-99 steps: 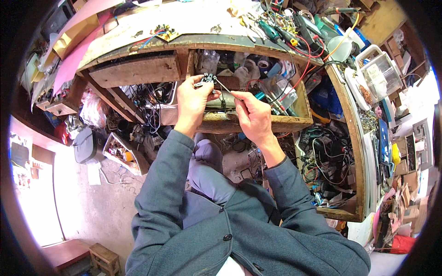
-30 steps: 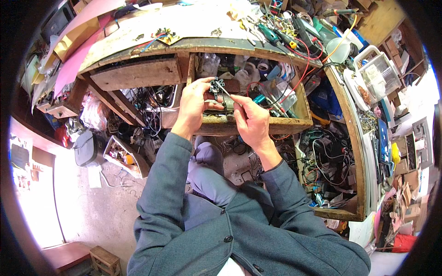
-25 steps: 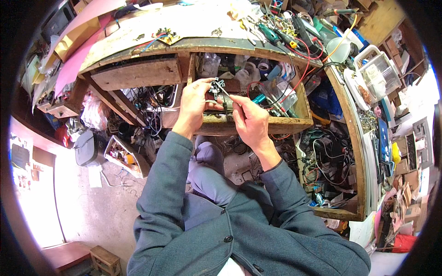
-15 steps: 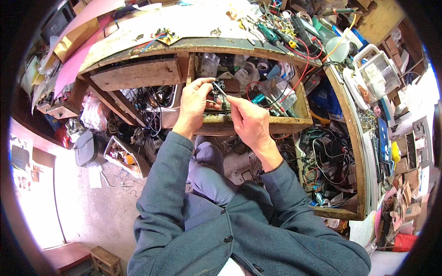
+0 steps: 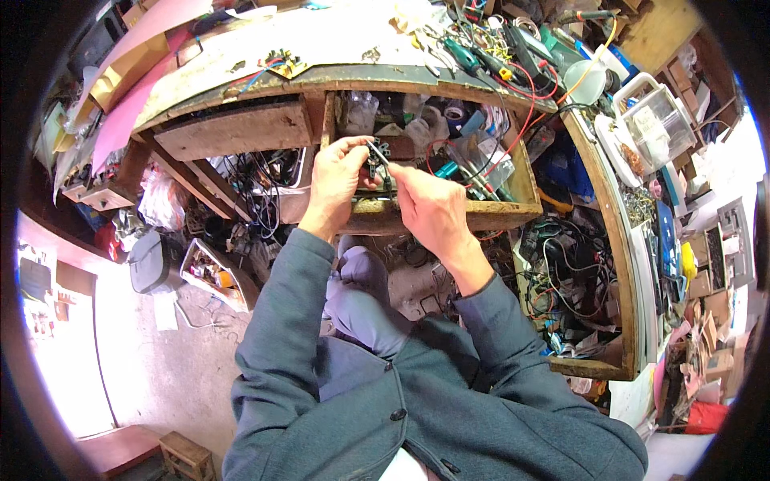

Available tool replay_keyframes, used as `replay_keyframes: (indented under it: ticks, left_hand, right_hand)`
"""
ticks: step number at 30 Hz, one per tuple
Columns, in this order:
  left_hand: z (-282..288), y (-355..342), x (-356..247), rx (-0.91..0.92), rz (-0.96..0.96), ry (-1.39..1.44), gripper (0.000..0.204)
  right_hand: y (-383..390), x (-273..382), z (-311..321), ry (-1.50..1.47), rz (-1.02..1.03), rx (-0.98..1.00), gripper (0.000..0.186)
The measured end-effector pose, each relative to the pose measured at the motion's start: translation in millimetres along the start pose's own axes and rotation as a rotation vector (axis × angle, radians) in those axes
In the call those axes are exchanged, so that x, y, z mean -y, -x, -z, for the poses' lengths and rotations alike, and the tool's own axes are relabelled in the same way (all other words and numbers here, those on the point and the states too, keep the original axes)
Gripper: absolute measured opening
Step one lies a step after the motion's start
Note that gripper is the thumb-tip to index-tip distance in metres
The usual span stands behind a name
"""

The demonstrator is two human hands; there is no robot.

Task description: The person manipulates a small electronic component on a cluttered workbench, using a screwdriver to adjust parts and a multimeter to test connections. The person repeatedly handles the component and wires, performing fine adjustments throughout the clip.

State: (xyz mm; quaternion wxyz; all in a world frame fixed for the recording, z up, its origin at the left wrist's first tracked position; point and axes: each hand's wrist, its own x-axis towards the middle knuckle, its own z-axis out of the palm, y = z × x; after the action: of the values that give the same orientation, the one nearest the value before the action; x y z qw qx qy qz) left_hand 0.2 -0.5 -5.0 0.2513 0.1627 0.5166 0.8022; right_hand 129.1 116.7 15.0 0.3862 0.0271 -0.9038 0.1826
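Above the open wooden drawer (image 5: 481, 215), my left hand (image 5: 330, 180) is closed on a small dark part (image 5: 374, 167) with a light metallic piece showing. My right hand (image 5: 433, 204) grips a slim grey rod-like tool (image 5: 379, 152), whose far end touches or lies over the part near my left fingertips. Fingers hide much of both things, so their exact kinds cannot be made out. A short dark piece hangs below the part, between the hands.
A teal-handled tool (image 5: 447, 170), clear bags and tape rolls lie in the drawer. The benchtop (image 5: 345, 40) carries a small wired circuit board (image 5: 282, 62) and several tools at right. Cables fill the right-hand compartment (image 5: 573, 272). A box of odds and ends (image 5: 216, 272) stands lower left.
My right hand has shifted slightly left and up with the tool, closer to my left hand. The left hand stays nearly in place, still holding the dark part.
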Motion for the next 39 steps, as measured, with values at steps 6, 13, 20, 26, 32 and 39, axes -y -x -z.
replay_keyframes:
  ticks: [6,13,20,26,32,39]
  left_hand:
    - [0,-4,6,-0.045,-0.015,0.049,0.019]
    - [-3,-1,2,-0.029,-0.008,-0.009,0.017]
    - [-2,-5,3,-0.037,-0.004,0.015,0.018]
    - [6,-6,7,-0.006,-0.01,0.041,0.02]
    - [2,-2,-2,-0.004,0.045,0.033,0.028]
    - [5,-3,-2,0.024,0.056,0.077,0.028]
  right_hand:
    - [-5,0,-10,-0.01,0.023,-0.037,0.021]
    - [-15,-3,-18,0.02,-0.01,0.013,0.021]
    - [-2,0,-8,0.017,0.012,-0.035,0.021]
    - [-18,-1,-19,-0.017,-0.043,-0.032,0.016]
    - [-5,15,5,-0.283,-0.354,-0.128,0.018]
    - [5,16,4,-0.344,-0.37,-0.095,0.017]
